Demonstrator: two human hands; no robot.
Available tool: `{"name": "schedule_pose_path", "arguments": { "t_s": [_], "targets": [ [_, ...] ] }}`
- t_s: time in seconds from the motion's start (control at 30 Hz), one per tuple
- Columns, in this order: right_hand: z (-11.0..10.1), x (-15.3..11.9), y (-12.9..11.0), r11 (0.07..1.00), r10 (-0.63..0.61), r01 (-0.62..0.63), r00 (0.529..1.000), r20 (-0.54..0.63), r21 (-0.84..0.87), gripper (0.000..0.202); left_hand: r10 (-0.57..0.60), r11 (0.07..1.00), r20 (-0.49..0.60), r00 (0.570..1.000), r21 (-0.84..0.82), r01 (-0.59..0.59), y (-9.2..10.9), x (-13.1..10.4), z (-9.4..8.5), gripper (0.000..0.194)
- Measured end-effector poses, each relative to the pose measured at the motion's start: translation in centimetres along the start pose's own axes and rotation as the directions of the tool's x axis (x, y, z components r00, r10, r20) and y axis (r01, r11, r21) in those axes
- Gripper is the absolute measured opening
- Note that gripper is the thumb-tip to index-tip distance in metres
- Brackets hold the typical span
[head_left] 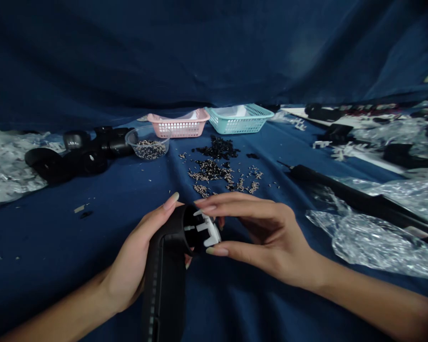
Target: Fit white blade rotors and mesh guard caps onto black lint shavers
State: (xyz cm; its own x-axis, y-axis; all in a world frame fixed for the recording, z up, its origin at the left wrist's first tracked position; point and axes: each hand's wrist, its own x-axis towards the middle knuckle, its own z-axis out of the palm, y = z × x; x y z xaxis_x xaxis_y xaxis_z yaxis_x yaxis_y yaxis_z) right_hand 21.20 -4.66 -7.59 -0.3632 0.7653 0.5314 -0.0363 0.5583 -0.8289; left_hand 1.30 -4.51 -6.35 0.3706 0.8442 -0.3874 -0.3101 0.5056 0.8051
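Note:
My left hand [139, 251] is wrapped round a black plastic housing [166, 270] with a long handle pointing down and a round open end facing right. Between the thumb and fingers of my right hand [267, 232] is a white plastic part [211, 230] with prongs. Its prongs point into the mouth of the housing; how deep they reach I cannot tell. Some fingers of my left hand are hidden behind the housing. Just beyond the hands lie many small screws [209, 171] and a heap of small black pieces [219, 148].
Behind stand a pink basket [180, 127] and a teal basket [237, 124]. A clear bowl [150, 149] of screws sits beside black housings [92, 152] at left. Rightward lie a black electric screwdriver [328, 185], plastic bags [378, 242] and white parts [342, 151]. Bagged items [10, 166] lie far left.

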Motion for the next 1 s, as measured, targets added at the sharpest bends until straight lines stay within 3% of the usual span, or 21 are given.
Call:
{"name": "schedule_pose_path", "arguments": {
  "t_s": [0.33, 0.47, 0.83, 1.0],
  "targets": [
    [0.06, -0.05, 0.05, 0.985, -0.080, 0.084, 0.996, 0.030, -0.153, 0.048, 0.010, 1.000, -0.035, 0.999, 0.029, -0.009, -0.24, -0.13, -0.26, 0.044],
    [0.22, -0.06, 0.07, 0.972, -0.105, 0.112, 0.993, 0.045, -0.208, 0.046, 0.025, 1.000, 0.007, 1.000, 0.004, -0.025, -0.25, -0.06, -0.23, 0.040],
    [-0.22, 0.06, -0.30, 0.958, -0.110, 0.134, 0.988, 0.106, -0.253, 0.041, -0.002, 1.000, 0.009, 1.000, -0.008, 0.002, -0.18, -0.03, 0.08, 0.041],
    [-0.27, -0.18, -0.06, 0.974, -0.074, 0.093, 0.992, 0.100, -0.205, 0.052, 0.019, 0.999, 0.001, 1.000, 0.040, -0.019, -0.20, 0.07, 0.01, 0.041]
  ]
}}
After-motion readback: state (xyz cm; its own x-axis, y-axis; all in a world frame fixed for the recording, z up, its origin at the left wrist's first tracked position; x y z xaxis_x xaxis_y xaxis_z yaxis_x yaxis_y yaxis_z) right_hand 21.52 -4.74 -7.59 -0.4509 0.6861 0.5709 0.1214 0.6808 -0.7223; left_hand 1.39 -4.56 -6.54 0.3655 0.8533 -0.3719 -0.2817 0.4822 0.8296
